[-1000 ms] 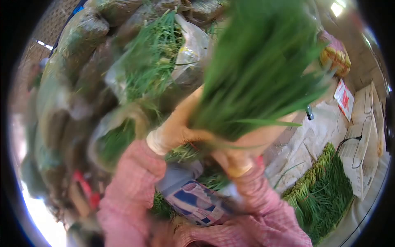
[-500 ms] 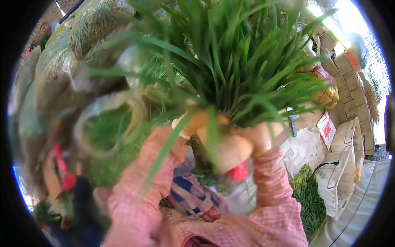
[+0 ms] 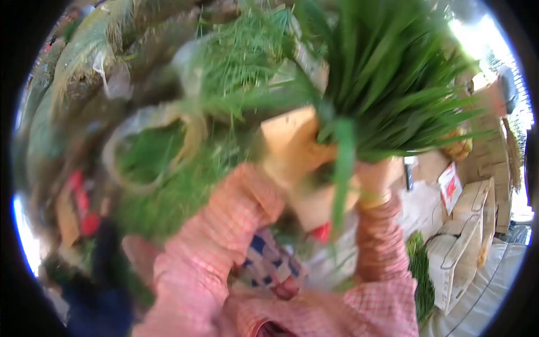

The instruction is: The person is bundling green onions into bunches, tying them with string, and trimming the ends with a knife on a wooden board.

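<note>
Since a second ago the bunch of green leaves has been lifted and swung: it was first held out to the far right with blades streaming away, then stood upright and spread wide half a second ago, and now leans to the right again, higher in view. The left hand has climbed with it and now sits higher on the base of the bunch, while the right hand has slid to the right. One loose blade now droops down between the hands.
</note>
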Motion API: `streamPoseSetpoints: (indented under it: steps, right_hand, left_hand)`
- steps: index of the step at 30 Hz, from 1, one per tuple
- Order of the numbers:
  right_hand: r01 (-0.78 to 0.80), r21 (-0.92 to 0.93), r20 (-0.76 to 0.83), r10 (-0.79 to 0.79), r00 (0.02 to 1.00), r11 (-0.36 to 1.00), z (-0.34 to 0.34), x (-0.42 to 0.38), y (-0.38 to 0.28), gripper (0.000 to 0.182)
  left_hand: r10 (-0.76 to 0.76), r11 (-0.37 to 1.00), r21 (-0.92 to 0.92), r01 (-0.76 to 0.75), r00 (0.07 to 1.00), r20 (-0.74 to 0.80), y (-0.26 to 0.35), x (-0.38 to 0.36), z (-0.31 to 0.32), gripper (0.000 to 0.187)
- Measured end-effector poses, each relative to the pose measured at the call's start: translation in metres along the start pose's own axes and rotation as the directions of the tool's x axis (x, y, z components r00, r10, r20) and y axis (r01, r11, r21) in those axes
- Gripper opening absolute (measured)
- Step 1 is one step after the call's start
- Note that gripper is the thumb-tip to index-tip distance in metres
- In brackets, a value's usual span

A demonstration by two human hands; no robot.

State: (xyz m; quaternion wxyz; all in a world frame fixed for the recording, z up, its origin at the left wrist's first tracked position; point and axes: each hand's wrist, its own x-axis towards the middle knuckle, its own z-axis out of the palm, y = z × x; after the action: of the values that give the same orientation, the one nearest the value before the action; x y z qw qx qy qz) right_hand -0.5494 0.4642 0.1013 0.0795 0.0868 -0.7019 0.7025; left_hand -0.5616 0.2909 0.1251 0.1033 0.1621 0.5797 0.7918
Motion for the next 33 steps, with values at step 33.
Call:
streamPoseSetpoints:
  steps: [33]
  right_hand:
    - [-0.014,-0.69,-0.186,-0.159,0.97,0.724,-0.039,-0.086,0.046,0.037]
  left_hand:
    - [0.12,0.038,0.892,-0.45,0.888,0.443,-0.049,-0.013,-0.05,0.024]
